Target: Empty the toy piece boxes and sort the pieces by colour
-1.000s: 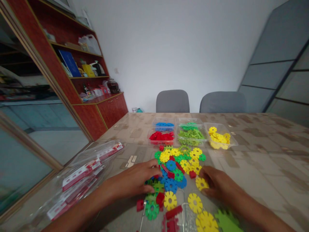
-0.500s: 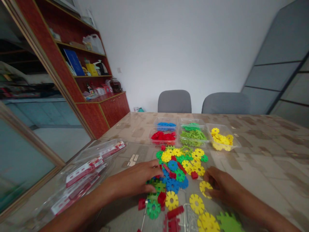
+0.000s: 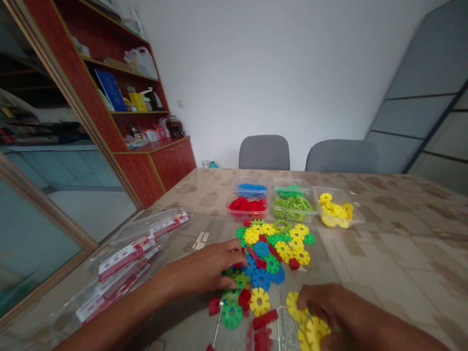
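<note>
Mixed plastic pieces lie in a loose pile on the table. My left hand (image 3: 215, 265) rests at the pile's left side, thumb and fingers apart, over light green pieces (image 3: 239, 280) and beside blue discs (image 3: 260, 279). Near the front right, my right hand (image 3: 325, 304) has curled fingers at several yellow discs (image 3: 317, 331); one more yellow disc (image 3: 293, 306) touches its fingertips. What lies under its palm is hidden. A yellow disc (image 3: 260, 302), a green disc (image 3: 232, 315) and red pieces (image 3: 265, 319) are between the hands.
Clear tubs of blue (image 3: 251, 190), red (image 3: 247, 207), dark green (image 3: 288, 190), light green (image 3: 292, 205) and yellow pieces (image 3: 335, 214) stand behind the pile. Plastic packaging (image 3: 126, 256) lies at the left. Two grey chairs (image 3: 263, 152) stand beyond the table (image 3: 387, 219).
My right hand has moved down and nearer, from the single yellow disc beside the pile to the front yellow discs. That single disc no longer shows in its former place. My left hand has barely moved.
</note>
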Demonstrator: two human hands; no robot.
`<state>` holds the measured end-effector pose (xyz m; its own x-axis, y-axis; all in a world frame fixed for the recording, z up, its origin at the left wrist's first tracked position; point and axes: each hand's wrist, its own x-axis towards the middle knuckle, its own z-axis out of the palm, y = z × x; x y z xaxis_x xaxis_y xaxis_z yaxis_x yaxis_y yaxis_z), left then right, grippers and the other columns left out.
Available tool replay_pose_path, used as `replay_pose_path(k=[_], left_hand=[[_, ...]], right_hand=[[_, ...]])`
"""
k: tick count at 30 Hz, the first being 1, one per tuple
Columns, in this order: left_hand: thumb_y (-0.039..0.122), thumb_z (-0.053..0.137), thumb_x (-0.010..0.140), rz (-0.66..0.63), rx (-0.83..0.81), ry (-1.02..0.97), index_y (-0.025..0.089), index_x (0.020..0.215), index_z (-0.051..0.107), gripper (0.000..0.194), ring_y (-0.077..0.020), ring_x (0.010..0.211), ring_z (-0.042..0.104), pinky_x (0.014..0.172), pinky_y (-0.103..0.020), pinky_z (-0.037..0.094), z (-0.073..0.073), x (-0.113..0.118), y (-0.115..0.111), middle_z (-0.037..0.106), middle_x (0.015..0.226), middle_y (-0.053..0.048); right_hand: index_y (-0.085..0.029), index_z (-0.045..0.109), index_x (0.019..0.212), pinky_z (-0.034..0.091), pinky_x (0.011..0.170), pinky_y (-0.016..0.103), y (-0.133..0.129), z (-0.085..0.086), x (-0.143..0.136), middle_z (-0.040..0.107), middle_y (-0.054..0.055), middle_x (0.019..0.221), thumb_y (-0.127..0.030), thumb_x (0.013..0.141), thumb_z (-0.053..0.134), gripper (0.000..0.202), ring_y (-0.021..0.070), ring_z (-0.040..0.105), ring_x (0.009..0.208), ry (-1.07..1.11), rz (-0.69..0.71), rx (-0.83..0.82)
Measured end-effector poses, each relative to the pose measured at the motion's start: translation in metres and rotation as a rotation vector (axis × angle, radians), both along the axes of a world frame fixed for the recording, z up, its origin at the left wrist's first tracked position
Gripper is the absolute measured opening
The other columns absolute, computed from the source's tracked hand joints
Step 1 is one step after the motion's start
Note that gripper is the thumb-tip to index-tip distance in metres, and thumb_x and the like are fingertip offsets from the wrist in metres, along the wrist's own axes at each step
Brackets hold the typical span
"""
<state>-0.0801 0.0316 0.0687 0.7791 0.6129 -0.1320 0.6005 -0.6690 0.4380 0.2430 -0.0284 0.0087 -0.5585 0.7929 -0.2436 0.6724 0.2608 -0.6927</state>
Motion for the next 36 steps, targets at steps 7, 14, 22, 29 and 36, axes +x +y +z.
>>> replay_pose_path(k=[7,14,22,29,36], left_hand=[[0.022,0.074,0.081,0.011,0.008,0.025,0.025,0.110,0.060,0.032,-0.0225,0.103,0.056,0.089,-0.030,0.043,-0.003,-0.002,-0.001,0.054,0.116,-0.003],[0.022,0.076,0.080,0.001,0.020,-0.004,0.025,0.107,0.060,0.032,-0.0223,0.102,0.056,0.087,-0.029,0.043,-0.004,-0.002,0.000,0.054,0.114,-0.003],[0.023,0.076,0.081,0.010,0.018,0.025,0.024,0.107,0.059,0.031,-0.0218,0.099,0.057,0.084,-0.028,0.043,0.001,0.000,-0.002,0.054,0.112,-0.003],[0.023,0.075,0.081,0.005,0.008,0.019,0.023,0.107,0.059,0.030,-0.0228,0.103,0.056,0.088,-0.029,0.043,0.001,0.000,-0.002,0.054,0.115,-0.004],[0.021,0.076,0.080,0.014,0.001,0.009,0.025,0.108,0.059,0.033,-0.0235,0.105,0.056,0.089,-0.030,0.043,0.002,0.000,-0.003,0.054,0.117,-0.004]], right_hand=[[-0.020,0.059,0.087,0.037,0.065,0.026,0.001,0.018,-0.014,0.062,0.002,0.092,-0.001,0.051,0.070,0.042,0.0178,0.054,0.077,-0.190,0.040,0.094],[-0.022,0.066,0.089,0.042,0.064,0.027,-0.001,0.025,-0.026,0.070,0.002,0.088,0.000,0.054,0.064,0.041,0.0207,0.061,0.076,-0.190,0.037,-0.020],[-0.025,0.062,0.099,0.047,0.079,0.031,-0.012,0.029,-0.025,0.069,0.005,0.104,-0.003,0.057,0.061,0.048,0.0248,0.063,0.092,-0.043,0.118,0.205],[-0.023,0.062,0.115,0.047,0.088,0.041,0.002,0.001,-0.025,0.068,0.010,0.117,-0.004,0.051,0.066,0.067,0.0302,0.062,0.101,-0.081,0.026,0.055],[-0.018,0.060,0.102,0.046,0.091,0.044,0.008,0.006,-0.022,0.061,0.013,0.120,-0.011,0.057,0.069,0.047,0.0313,0.057,0.107,-0.114,-0.087,0.119]])
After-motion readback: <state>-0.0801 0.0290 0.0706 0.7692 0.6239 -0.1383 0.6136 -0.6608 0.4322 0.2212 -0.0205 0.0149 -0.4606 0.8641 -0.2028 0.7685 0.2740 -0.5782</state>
